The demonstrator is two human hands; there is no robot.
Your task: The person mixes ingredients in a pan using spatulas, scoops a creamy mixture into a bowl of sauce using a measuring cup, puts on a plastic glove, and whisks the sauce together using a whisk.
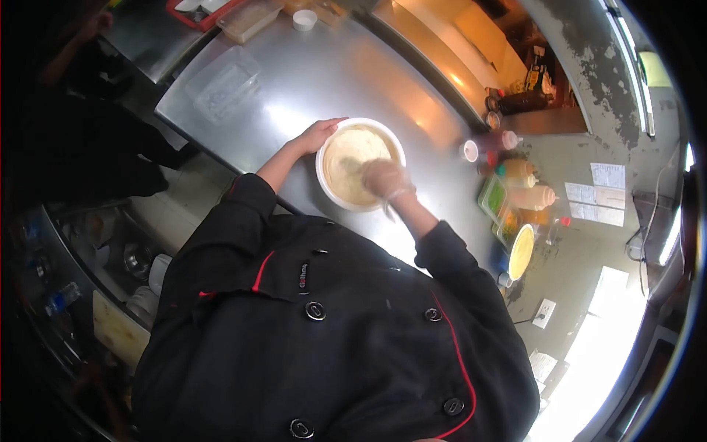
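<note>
A round white bowl (321,184) stands on the steel table and holds a pale, creamy mixture (355,144). My left hand (319,136) grips the bowl's rim at its upper left side. Over the right part of the bowl is my right hand (387,180), in a clear plastic glove and smeared by motion. Its fingers look curled closed. A greyish blur in the mixture extends from them; whether it is a utensil or fingertips, I cannot make out.
On the steel table (294,74) are a clear plastic container (224,85) and a small white cup (304,20). Along the right wall stand several squeeze bottles (534,197), a container of green food (495,195) and a yellow-topped tub (521,252). Another person (81,140) is at the left.
</note>
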